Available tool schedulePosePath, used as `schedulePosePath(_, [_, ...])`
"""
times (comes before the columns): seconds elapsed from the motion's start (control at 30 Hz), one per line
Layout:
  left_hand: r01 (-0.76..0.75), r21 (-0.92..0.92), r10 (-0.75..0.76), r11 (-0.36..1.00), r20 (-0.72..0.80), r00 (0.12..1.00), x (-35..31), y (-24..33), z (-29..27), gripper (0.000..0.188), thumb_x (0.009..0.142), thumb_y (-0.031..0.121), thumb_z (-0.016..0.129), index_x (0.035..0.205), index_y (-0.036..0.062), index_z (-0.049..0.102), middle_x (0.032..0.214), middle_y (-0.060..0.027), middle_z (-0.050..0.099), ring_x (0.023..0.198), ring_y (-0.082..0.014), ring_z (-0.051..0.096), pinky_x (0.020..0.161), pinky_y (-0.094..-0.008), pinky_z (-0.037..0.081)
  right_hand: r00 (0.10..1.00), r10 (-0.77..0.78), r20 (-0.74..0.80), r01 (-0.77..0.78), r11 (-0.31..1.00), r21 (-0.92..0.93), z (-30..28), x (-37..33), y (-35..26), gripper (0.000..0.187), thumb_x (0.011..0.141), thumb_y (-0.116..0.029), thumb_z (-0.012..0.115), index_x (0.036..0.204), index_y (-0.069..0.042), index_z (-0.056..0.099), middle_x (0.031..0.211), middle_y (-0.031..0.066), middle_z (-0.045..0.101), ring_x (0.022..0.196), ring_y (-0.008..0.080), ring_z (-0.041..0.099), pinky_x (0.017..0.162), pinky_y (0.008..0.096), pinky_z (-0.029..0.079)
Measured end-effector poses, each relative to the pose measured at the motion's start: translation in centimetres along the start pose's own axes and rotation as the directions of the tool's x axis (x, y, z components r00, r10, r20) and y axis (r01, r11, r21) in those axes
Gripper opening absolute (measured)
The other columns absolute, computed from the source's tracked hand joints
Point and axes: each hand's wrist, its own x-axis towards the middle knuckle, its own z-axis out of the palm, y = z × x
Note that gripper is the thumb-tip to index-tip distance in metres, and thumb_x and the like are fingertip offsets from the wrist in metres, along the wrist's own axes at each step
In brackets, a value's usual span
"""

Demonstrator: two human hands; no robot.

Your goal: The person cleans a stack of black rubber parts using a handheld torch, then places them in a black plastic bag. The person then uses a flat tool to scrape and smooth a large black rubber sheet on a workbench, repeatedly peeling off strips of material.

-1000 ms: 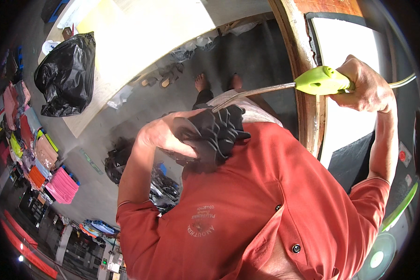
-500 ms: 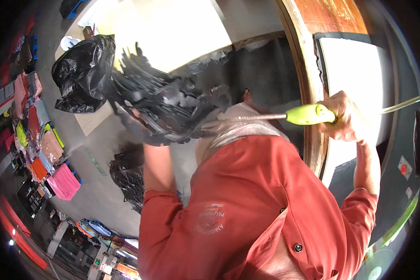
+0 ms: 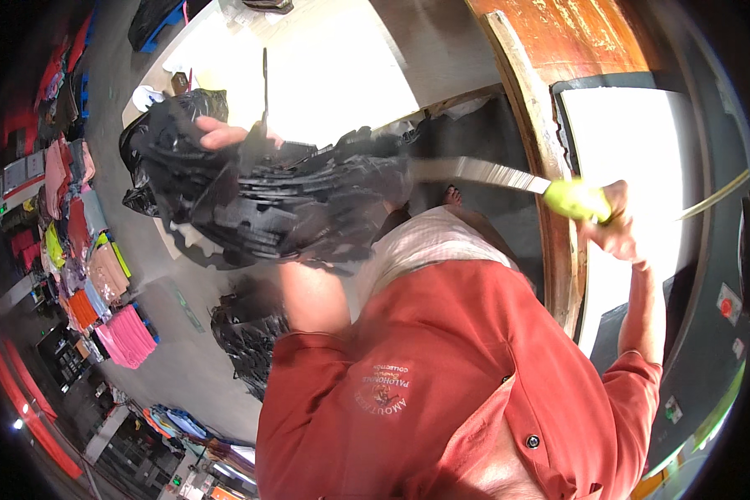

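My left hand [image 3: 222, 134] is wrapped round a large bundle of black, strip-like plastic or rubber pieces [image 3: 267, 208], held up in front of my body. Only some fingers show over its top; the rest of the hand is hidden by the bundle. My right hand [image 3: 615, 223] grips the yellow-green handle of a long-bladed tool [image 3: 508, 175]. Its blade points left toward the bundle and is blurred, so its exact kind and whether it touches the strips cannot be told. A black plastic bag [image 3: 137, 150] sits behind the bundle's left side.
A bright, light-topped table [image 3: 325, 50] stands ahead. To the right are a wooden post [image 3: 521, 83] and a white panel [image 3: 633, 150]. More black material [image 3: 246, 333] lies on the floor at left, with stacks of folded coloured cloth [image 3: 125, 337] farther off.
The black bundle has turned, and my left fingers now show over its top. My right hand has moved slightly down, and the tool's blade now slopes up to the left.
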Motion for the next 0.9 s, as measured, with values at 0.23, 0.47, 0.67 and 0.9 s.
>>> schedulePosePath(0.23, [-0.170, 0.332, 0.173, 0.928, 0.021, 0.985, 1.6, -2.6, 2.2, 0.089, 0.081, 0.038, 0.088, 0.154, 0.0095, 0.047, 0.132, -0.0009, 0.064, 0.116, -0.0193, 0.060, 0.119, -0.0392, 0.035, 0.989, -0.112, 0.099, 0.131, 0.968, -0.213, 0.4, 0.8, -0.9, 0.023, 0.091, -0.023, 0.077, 0.088, -0.001, 0.072, 0.060, 0.0028, 0.060, 0.050, 0.0135, 0.057, 0.050, 0.0331, 0.045])
schedulePosePath(0.47, [-0.065, 0.445, 0.061, 0.893, 0.023, 0.998, 0.8, -1.6, 1.2, 0.093, 0.076, 0.041, 0.088, 0.153, 0.0069, 0.047, 0.136, -0.0082, 0.062, 0.116, -0.0281, 0.061, 0.113, -0.0415, 0.040, 0.996, -0.020, 0.087, 0.051, 0.926, -0.374, -0.4, 0.2, 0.1, 0.016, 0.081, -0.014, 0.078, 0.095, -0.007, 0.072, 0.073, 0.0074, 0.065, 0.064, 0.0212, 0.063, 0.067, 0.0375, 0.052])
schedulePosePath(0.67, [0.195, 0.938, 0.603, 0.286, -0.334, 0.725, -2.8, -2.1, 1.1, 0.074, 0.076, 0.040, 0.077, 0.136, 0.0010, 0.060, 0.121, -0.0109, 0.069, 0.106, -0.0344, 0.066, 0.093, -0.0491, 0.055, 0.934, -0.175, -0.312, 0.132, 0.979, -0.154, -5.6, -0.7, 3.8, 0.031, 0.097, -0.021, 0.079, 0.116, 0.001, 0.072, 0.074, 0.0068, 0.065, 0.060, 0.0157, 0.061, 0.059, 0.0338, 0.053])
schedulePosePath(0.9, [0.398, 0.874, 0.487, 0.278, -0.485, 0.726, 1.3, -6.8, 1.5, 0.041, 0.087, -0.001, 0.075, 0.127, -0.0020, 0.067, 0.113, -0.0120, 0.074, 0.101, -0.0255, 0.071, 0.094, -0.0378, 0.057, 0.756, -0.479, -0.447, -0.121, 0.568, -0.814, -2.3, 0.9, -1.5, 0.077, 0.089, -0.025, 0.085, 0.157, -0.012, 0.050, 0.151, 0.0181, 0.057, 0.146, 0.0382, 0.049, 0.120, 0.0500, 0.041])
